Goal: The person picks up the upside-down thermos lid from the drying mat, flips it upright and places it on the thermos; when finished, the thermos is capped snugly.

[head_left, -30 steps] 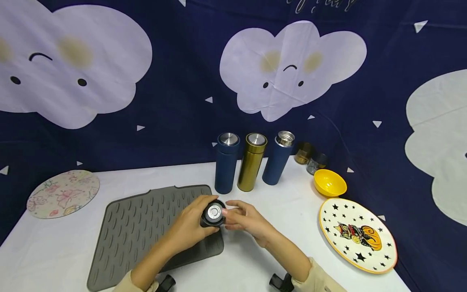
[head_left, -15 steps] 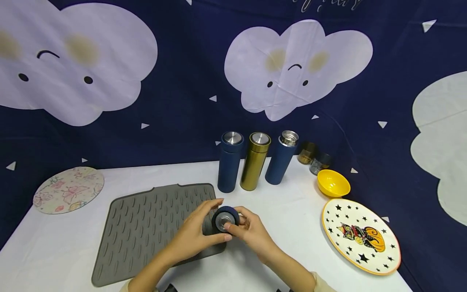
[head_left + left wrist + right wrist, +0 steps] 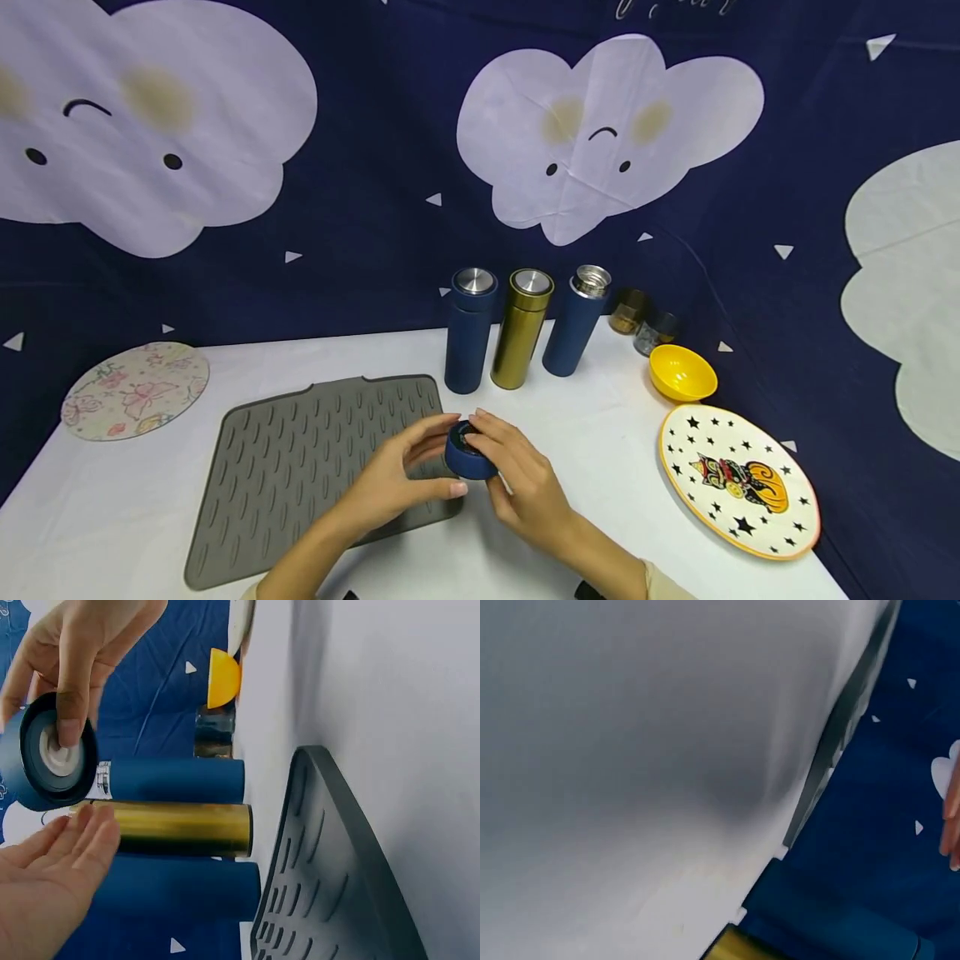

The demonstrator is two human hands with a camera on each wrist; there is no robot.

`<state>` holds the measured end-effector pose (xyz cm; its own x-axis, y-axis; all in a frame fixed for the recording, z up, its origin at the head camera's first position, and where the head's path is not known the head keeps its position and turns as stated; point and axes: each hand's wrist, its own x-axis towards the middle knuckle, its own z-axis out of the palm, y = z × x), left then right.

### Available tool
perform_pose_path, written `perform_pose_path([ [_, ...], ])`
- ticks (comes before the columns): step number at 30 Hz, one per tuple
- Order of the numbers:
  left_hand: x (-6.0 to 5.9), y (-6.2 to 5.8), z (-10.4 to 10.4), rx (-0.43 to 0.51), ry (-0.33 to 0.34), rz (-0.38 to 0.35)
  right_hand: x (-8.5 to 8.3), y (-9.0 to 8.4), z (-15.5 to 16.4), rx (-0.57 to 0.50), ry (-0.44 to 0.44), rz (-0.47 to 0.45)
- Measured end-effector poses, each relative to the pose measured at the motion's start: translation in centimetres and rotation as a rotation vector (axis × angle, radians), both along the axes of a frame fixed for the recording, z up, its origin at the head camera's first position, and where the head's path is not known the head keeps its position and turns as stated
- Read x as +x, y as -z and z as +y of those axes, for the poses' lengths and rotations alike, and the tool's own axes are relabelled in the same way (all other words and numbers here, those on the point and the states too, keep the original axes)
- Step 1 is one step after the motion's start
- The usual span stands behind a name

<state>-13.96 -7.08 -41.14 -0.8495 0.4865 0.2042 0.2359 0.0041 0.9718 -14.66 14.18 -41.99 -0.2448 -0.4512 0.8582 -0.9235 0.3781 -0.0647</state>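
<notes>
My right hand (image 3: 525, 479) held the dark blue lid (image 3: 470, 451) just above the counter (image 3: 600, 433), at the near right corner of the grey ridged mat (image 3: 300, 467). My fingers were curled over its rim, and in the left wrist view one fingertip (image 3: 69, 731) pressed on the pale disc inside the lid (image 3: 51, 754), whose hollow side faced that camera. My left hand (image 3: 393, 475) lay beside the lid with the fingers straight and relaxed, palm turned toward it; whether the fingertips quite touched it I could not tell. From the left wrist the palm (image 3: 52, 877) showed open, apart from the lid.

Behind my hands three flasks stood upright in a row near the backdrop: a capped blue flask (image 3: 468, 330), a gold flask (image 3: 521, 328) just beside it, and an uncapped blue flask (image 3: 576, 322) with its steel mouth bare. Two small jars (image 3: 643, 322) stood to the right of them, then a yellow bowl (image 3: 682, 373), and nearer me a star-patterned plate (image 3: 738, 481). A round floral plate (image 3: 135, 390) lay at the far left of the counter. The right wrist view gave only the white counter surface, the mat's edge (image 3: 840, 735) and blurred fingertips (image 3: 952, 825) at the frame's border.
</notes>
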Motion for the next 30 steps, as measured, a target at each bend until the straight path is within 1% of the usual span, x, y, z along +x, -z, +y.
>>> perform_pose_path([
  [2,0.0,-0.1,0.1,0.027,0.040,-0.006,-0.1,-0.3,0.0,0.051,0.007,0.171],
  [4,0.2,-0.2,0.4,0.057,0.092,-0.006,-0.2,-0.7,0.1,0.102,0.014,0.320],
  [6,0.4,-0.2,0.8,0.085,0.145,0.006,-0.2,-1.1,0.1,0.146,0.019,0.444],
  [8,0.6,-0.2,1.3,0.111,0.177,0.028,-0.1,-1.5,0.2,0.178,0.017,0.536],
  [10,0.8,-0.2,1.7,0.119,0.171,0.059,0.0,-1.7,0.3,0.195,0.016,0.580],
  [11,0.8,-0.2,1.9,0.117,0.159,0.076,0.1,-1.8,0.4,0.196,0.023,0.581],
  [13,0.9,-0.1,2.1,0.113,0.124,0.108,0.0,-1.6,0.5,0.185,0.038,0.537],
  [15,0.8,0.0,2.1,0.098,0.075,0.127,-0.3,-1.2,0.6,0.151,0.074,0.454],
  [17,0.7,0.0,2.1,0.089,0.039,0.150,-0.8,-0.7,1.1,0.088,0.127,0.332],
  [19,0.6,-0.1,1.9,0.070,0.000,0.141,-1.6,-0.2,1.9,-0.012,0.201,0.160],
  [21,0.6,-0.2,1.7,0.053,-0.030,0.119,-2.8,0.1,2.9,-0.157,0.305,-0.059],
  [24,0.6,-0.6,1.4,0.026,-0.067,0.083,-5.8,-0.2,4.7,-0.427,0.479,-0.425],
  [25,0.6,-0.7,1.4,0.023,-0.075,0.074,-7.0,-0.5,5.3,-0.508,0.529,-0.534],
  [26,0.6,-0.8,1.3,0.021,-0.082,0.073,-8.4,-0.7,5.9,-0.578,0.570,-0.621],
  [27,0.6,-0.9,1.3,0.020,-0.088,0.067,-9.7,-0.8,6.5,-0.629,0.605,-0.694],
  [28,0.6,-0.9,1.2,0.020,-0.093,0.063,-11.1,-0.9,7.1,-0.656,0.634,-0.750],
  [30,0.6,-0.9,1.2,0.022,-0.096,0.060,-13.6,-0.8,8.3,-0.651,0.678,-0.823],
])
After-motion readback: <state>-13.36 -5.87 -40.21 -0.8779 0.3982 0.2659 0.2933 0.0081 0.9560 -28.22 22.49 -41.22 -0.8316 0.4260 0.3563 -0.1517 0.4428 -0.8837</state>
